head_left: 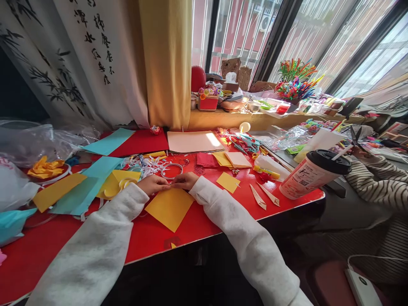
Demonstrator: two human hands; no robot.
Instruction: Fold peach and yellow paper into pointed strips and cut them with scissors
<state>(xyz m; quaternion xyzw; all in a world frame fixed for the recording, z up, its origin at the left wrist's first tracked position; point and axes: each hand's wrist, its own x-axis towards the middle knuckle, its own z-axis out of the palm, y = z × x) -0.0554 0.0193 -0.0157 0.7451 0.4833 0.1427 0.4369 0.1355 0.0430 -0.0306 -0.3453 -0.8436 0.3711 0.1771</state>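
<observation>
A square of yellow paper point(170, 210) lies with one corner toward me on the red table. At its far corner, my left hand point(154, 185) is closed, thumb and fingers pinching the paper. My right hand point(185, 181) pinches the same corner from the other side, and the fingertips of both hands nearly meet there. My fingers partly hide that corner. Just beyond them lies a silver ring point(172, 171). To the right are a smaller yellow square point(228, 182) and two folded pale paper pieces point(258, 196).
Teal paper point(91, 187) and an orange paper flower point(46, 166) lie left. A lidded drink cup point(307, 176) stands at the table's right end, near a glue stick point(266, 172). Stacked paper squares point(237, 160) lie behind. At far right, a person's striped sleeve point(376, 180) and scissors point(356, 136) show.
</observation>
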